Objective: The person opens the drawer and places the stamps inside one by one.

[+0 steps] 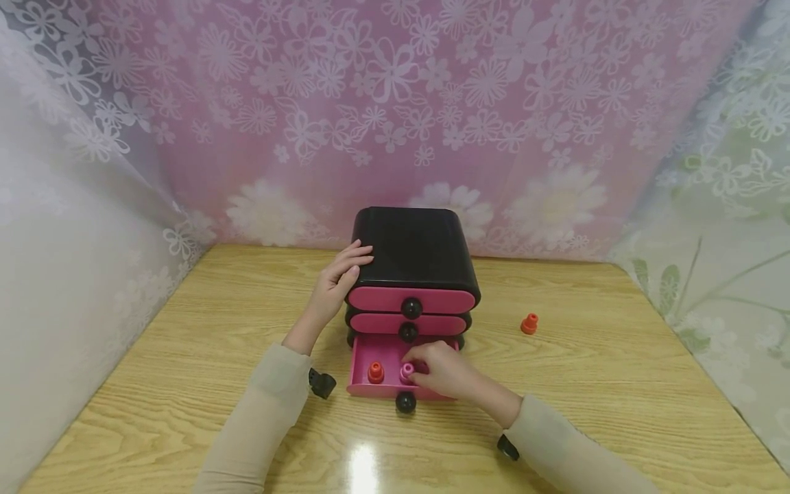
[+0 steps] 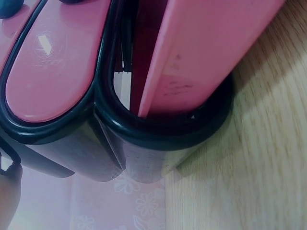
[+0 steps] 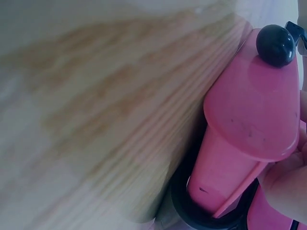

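A small black cabinet [image 1: 413,247] with pink drawer fronts stands on the table. Its bottom drawer [image 1: 364,391] is pulled out. My left hand [image 1: 336,278] rests on the cabinet's upper left edge, fingers lying over the top; a bit of it shows at the left wrist view's edge. Inside the drawer, my right hand [image 1: 441,367] pinches a small pink stepped peg [image 1: 407,372] between thumb and fingers. Left of it an orange-red peg [image 1: 375,372] of similar shape stands upright in the drawer. The right wrist view shows the drawer's pink front [image 3: 254,105] with curled fingers behind it.
Another orange-red peg [image 1: 529,324] stands on the wooden table [image 1: 586,384] right of the cabinet. The upper two drawers [image 1: 376,300] are closed, each with a round black knob. A floral pink curtain [image 1: 395,123] hangs behind, with pale cloth at both sides.
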`<state>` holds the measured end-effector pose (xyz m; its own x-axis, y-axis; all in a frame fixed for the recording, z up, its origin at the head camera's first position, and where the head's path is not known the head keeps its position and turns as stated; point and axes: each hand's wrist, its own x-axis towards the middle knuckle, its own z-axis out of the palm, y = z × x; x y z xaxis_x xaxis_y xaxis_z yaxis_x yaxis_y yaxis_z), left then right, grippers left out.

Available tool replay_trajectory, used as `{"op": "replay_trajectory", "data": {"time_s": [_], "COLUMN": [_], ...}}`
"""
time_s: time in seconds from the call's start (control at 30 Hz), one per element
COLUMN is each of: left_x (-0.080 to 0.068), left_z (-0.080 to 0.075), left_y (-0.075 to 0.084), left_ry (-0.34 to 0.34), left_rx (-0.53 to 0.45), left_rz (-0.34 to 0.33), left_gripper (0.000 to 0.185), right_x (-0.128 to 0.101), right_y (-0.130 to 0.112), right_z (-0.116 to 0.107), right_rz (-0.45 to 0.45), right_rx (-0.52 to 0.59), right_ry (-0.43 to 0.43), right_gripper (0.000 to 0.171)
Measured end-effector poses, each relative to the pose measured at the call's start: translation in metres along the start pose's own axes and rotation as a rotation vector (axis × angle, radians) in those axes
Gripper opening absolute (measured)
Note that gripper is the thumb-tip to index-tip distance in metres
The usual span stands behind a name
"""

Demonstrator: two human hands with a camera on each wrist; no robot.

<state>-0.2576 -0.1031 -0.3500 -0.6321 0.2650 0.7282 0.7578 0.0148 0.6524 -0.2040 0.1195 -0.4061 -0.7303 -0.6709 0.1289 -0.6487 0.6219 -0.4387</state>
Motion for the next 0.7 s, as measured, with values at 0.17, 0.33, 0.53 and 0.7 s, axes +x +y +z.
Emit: {"op": "replay_trajectory", "data": {"time_s": [0.17,0.33,0.53,0.7], "left_x": [-0.0007,-0.0015,-0.0014,-0.0015], "left_z": [-0.0004,-0.0005,-0.0005,-0.0002], "left_y": [0.0001,-0.0003,-0.0007,-0.0003], "left_ry": [-0.001,0.001,-0.001,-0.003], "left_rx": [0.005,0.002,-0.002,-0.002], "left_rz": [-0.004,-0.004,-0.003,-0.014], "left_gripper": [0.028,0.028,0.029,0.028], "right_x": [0.0009,0.0007,0.0003,-0.0003], "right_y": [0.0008,0.0001,-0.0016,-0.0018], "right_z": [0.0004,-0.0002,-0.0019,-0.0024], "right_rz": [0.012,0.009,0.005,0.015], "right_rx": [-0.004,-0.003,-0.001,0.000], "right_ry": [-0.019,-0.024,-0.018,-0.019], "right_gripper": [0.014,0.014,0.014,0.015]}}
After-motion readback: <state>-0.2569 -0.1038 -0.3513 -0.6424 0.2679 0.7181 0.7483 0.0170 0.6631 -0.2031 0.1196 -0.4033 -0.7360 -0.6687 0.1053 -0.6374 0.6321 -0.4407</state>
